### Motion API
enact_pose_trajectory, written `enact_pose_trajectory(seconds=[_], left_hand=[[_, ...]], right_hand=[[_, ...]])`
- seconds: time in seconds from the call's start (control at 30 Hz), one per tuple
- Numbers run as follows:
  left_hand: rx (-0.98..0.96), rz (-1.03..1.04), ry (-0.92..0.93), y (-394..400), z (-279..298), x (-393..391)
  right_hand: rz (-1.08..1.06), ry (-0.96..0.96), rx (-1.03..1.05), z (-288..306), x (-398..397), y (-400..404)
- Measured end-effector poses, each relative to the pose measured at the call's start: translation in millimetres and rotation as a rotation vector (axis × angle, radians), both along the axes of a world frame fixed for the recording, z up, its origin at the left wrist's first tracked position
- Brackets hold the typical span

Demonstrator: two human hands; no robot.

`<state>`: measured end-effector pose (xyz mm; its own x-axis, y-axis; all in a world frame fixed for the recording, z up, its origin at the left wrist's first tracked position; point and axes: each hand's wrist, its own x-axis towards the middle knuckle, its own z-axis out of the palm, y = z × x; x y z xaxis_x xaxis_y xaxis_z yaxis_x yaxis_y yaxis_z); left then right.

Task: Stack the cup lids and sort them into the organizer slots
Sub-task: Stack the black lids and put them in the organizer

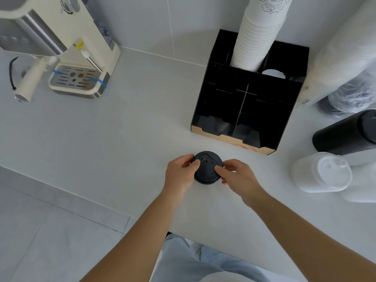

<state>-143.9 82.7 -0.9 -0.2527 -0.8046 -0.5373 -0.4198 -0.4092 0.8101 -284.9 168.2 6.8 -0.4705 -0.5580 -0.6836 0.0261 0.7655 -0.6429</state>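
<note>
A short stack of black cup lids (pixel 207 168) stands on the white counter, just in front of the black organizer (pixel 221 102). My left hand (pixel 180 174) grips the stack's left side with the thumb on top. From the right, my right hand (pixel 237 177) pinches the other side. The organizer has several open slots; its front two look dark and I cannot tell what lies in them. A sleeve of black lids (pixel 343 133) lies on its side at the right, and a sleeve of white lids (pixel 321 173) lies below it.
A tall stack of white paper cups (pixel 258 35) rises from the organizer's back slot. A cream espresso machine (pixel 67 47) sits at the far left. Wrapped cup sleeves (pixel 345 64) lean at the right. The counter's front edge runs diagonally at the lower left.
</note>
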Motion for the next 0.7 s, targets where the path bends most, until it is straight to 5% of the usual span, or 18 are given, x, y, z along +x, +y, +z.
enact_pose_trajectory(seconds=[0.7], left_hand=[[-0.080, -0.140, -0.178, -10.1, -14.8, -10.5]], right_hand=[[0.071, 0.104, 0.006, -10.9, -2.0, -12.3]])
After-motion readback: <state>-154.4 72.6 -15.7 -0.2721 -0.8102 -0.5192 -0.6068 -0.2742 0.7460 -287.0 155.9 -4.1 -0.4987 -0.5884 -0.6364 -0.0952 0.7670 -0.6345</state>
